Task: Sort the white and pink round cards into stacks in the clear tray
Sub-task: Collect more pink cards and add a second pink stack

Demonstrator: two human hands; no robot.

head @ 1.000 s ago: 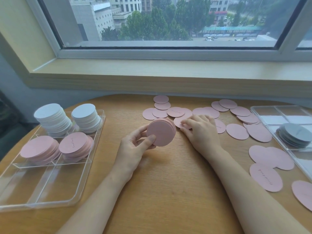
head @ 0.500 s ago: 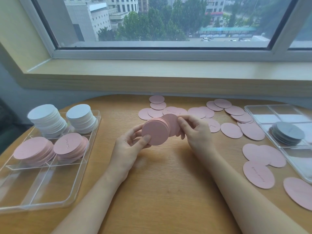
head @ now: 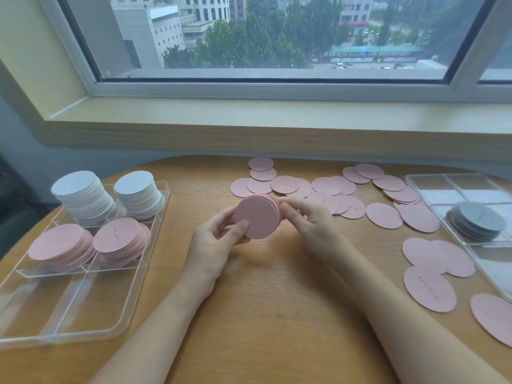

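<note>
At nine o'clock on the round wooden table [head: 277, 314] the clear plastic divided tray [head: 133, 309] holds two stacks of white round cards [head: 83, 187] in its far compartments and two stacks of pink round cards [head: 116, 235] in its middle ones. At centre the left hand [head: 213, 245] grips a thin handheld pile of pink round cards [head: 257, 217] by its rim, while the right hand [head: 310, 220] pinches the opposite edge. Toward three o'clock loose pink round cards [head: 383, 216] lie scattered beside a second clear tray [head: 426, 181]; they look light, stiff and slippery, probably best held at the rim.

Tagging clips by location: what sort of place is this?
Probably an upper-floor office or workroom: a wooden table stands under a wide window overlooking buildings and treetops, with a clear tray for sorting.
</note>
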